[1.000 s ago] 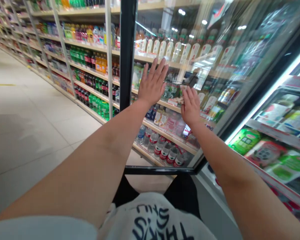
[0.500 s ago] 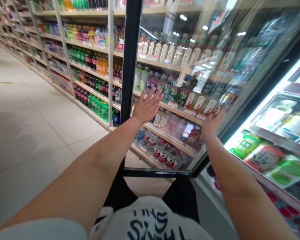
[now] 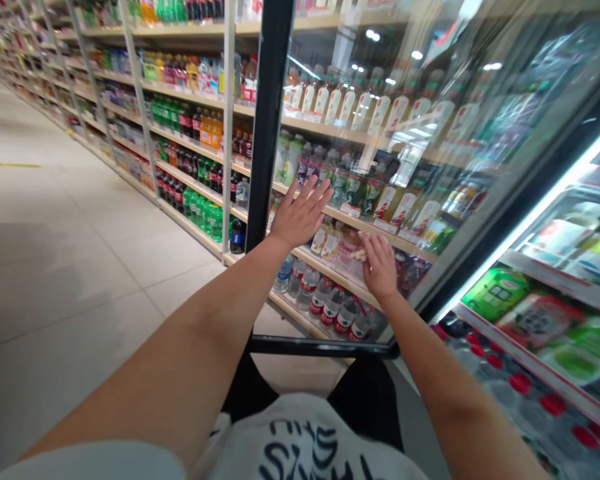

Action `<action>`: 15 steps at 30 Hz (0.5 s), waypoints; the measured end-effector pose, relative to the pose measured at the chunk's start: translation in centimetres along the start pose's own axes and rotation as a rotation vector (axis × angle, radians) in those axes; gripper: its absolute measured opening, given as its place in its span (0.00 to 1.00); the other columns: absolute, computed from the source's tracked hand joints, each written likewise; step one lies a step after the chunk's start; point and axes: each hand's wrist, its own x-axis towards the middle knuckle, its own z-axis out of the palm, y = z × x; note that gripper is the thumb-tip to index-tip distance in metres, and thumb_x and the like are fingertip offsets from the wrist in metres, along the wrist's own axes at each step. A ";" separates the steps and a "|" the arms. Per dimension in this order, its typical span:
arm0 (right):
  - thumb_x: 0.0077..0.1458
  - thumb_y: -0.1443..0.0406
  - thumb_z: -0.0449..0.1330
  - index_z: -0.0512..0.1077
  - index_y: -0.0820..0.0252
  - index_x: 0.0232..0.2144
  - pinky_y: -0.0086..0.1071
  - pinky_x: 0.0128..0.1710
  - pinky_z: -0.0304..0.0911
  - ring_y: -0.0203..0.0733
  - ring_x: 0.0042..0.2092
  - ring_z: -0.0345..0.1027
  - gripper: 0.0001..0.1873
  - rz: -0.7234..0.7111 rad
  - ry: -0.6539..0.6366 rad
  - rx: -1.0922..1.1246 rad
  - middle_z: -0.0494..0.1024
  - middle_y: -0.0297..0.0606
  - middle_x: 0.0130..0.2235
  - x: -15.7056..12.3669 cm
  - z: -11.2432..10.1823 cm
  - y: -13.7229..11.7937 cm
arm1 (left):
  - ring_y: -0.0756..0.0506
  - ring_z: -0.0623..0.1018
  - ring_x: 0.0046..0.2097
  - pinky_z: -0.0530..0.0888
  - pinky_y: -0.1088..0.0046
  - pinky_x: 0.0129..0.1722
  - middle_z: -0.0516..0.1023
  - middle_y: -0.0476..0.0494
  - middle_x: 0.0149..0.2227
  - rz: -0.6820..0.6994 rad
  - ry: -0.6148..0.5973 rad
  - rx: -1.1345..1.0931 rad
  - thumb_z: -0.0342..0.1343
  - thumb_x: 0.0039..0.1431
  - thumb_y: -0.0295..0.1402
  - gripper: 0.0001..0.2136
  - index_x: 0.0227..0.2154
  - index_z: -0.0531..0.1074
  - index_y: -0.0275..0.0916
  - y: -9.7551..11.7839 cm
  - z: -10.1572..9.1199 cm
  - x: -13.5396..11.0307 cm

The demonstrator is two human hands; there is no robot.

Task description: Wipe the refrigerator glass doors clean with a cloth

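Observation:
A black-framed glass door (image 3: 265,133) of a lit fridge stands swung out in front of me. My left hand (image 3: 300,217) lies flat on the pane, fingers spread and holding nothing. Lower and to the right, my right hand (image 3: 381,267) is at the same glass, its fingers close together and bent. A small pale, crumpled-looking thing (image 3: 359,253) shows by its fingertips, too blurred to name. Through the pane, bottles with white labels (image 3: 364,110) and large water bottles (image 3: 331,307) appear on shelves.
Long shelves of drink bottles (image 3: 200,127) run away to the left beside a pale tiled floor (image 3: 80,280). At right the fridge holds green packs (image 3: 497,291) and red-capped bottles (image 3: 520,383). My knees are just below the door's bottom edge.
My right hand has moved left across the glass, from near the hinge-side frame toward the middle. My left hand keeps its place on the pane. The view has shifted slightly.

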 end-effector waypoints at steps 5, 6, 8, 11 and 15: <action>0.64 0.67 0.45 0.49 0.67 0.75 0.68 0.72 0.48 0.57 0.77 0.42 0.38 0.292 0.331 -0.069 0.54 0.60 0.73 1.8 -1.8 5.6 | 0.38 0.40 0.77 0.40 0.43 0.76 0.46 0.40 0.76 -0.007 -0.016 -0.020 0.44 0.76 0.32 0.29 0.76 0.50 0.35 0.2 -0.1 0.0; 0.64 0.68 0.45 0.47 0.68 0.75 0.69 0.71 0.47 0.58 0.77 0.42 0.38 0.325 0.371 -0.075 0.53 0.62 0.73 2.1 -1.7 5.9 | 0.38 0.40 0.77 0.40 0.43 0.76 0.46 0.40 0.76 -0.007 -0.016 -0.023 0.44 0.76 0.32 0.29 0.76 0.50 0.35 0.2 -0.1 0.0; 0.63 0.68 0.45 0.48 0.67 0.75 0.68 0.72 0.48 0.57 0.77 0.42 0.38 0.351 0.407 -0.078 0.54 0.60 0.73 2.6 -1.1 5.4 | 0.38 0.40 0.77 0.40 0.43 0.76 0.45 0.41 0.76 -0.016 -0.025 -0.032 0.45 0.75 0.32 0.30 0.76 0.50 0.35 0.3 -0.2 0.1; 0.63 0.67 0.47 0.51 0.61 0.75 0.64 0.73 0.50 0.55 0.77 0.41 0.39 0.271 0.353 -0.069 0.55 0.53 0.74 3.1 0.0 2.3 | 0.38 0.41 0.77 0.41 0.42 0.76 0.46 0.41 0.76 -0.037 -0.039 -0.032 0.47 0.74 0.31 0.31 0.76 0.50 0.37 0.3 -0.2 0.1; 0.63 0.68 0.47 0.54 0.59 0.74 0.62 0.73 0.51 0.53 0.77 0.42 0.37 0.023 0.133 -0.078 0.60 0.49 0.73 4.1 0.4 -2.0 | 0.38 0.42 0.77 0.41 0.42 0.76 0.47 0.40 0.76 -0.032 -0.023 -0.032 0.47 0.74 0.31 0.30 0.76 0.50 0.37 0.2 -0.1 0.0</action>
